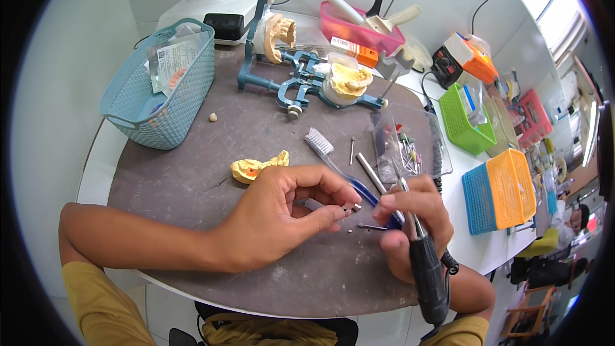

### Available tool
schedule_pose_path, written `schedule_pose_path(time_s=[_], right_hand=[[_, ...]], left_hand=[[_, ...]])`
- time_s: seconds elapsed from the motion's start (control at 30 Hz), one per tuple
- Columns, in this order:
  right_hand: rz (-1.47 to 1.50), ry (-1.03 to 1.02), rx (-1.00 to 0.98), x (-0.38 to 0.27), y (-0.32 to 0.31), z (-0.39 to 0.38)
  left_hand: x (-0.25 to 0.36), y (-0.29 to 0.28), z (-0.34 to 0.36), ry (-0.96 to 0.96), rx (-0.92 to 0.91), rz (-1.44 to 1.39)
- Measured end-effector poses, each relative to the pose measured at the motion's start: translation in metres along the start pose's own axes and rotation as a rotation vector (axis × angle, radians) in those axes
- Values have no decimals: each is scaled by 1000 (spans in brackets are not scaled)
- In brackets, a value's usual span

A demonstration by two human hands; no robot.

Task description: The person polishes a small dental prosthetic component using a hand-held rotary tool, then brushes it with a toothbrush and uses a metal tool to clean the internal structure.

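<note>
Over a brown surface, a small metallic piece is pinched in the left grip, while a black-and-silver handpiece is grasped in the right grip.

- Left forearm, 1: bare, bent at the elbow, laid nearly level from left to right.
- Left hand, 1: index finger arched, thumb extended, tips set in a pinch.
- Right forearm, 1: bare, partly hidden, angled in from lower right.
- Right hand, 1: fingers bent in a pen-style grip, near left hand.
</note>
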State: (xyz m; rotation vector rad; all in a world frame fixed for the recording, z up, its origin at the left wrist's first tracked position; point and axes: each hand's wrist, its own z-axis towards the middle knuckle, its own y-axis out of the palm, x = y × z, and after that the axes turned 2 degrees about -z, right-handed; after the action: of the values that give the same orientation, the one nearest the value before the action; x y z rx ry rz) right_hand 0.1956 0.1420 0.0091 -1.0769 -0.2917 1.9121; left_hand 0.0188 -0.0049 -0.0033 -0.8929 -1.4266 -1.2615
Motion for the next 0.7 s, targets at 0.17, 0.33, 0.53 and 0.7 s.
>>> schedule_pose_path(time_s=[0.17,0.33,0.53,0.7], right_hand=[[-172,-186,-115,-10,-24,2],[9,-191,-107,-5,-9,6],[0,-134,-132,-4,-6,9],[15,-114,-113,-3,-5,6]], left_hand=[[4,-3,-2,-39,-25,-8],[2,-5,-1,-44,-51,-13],[1,-5,0,-12,-64,8],[3,-5,-1,-54,-49,20]])
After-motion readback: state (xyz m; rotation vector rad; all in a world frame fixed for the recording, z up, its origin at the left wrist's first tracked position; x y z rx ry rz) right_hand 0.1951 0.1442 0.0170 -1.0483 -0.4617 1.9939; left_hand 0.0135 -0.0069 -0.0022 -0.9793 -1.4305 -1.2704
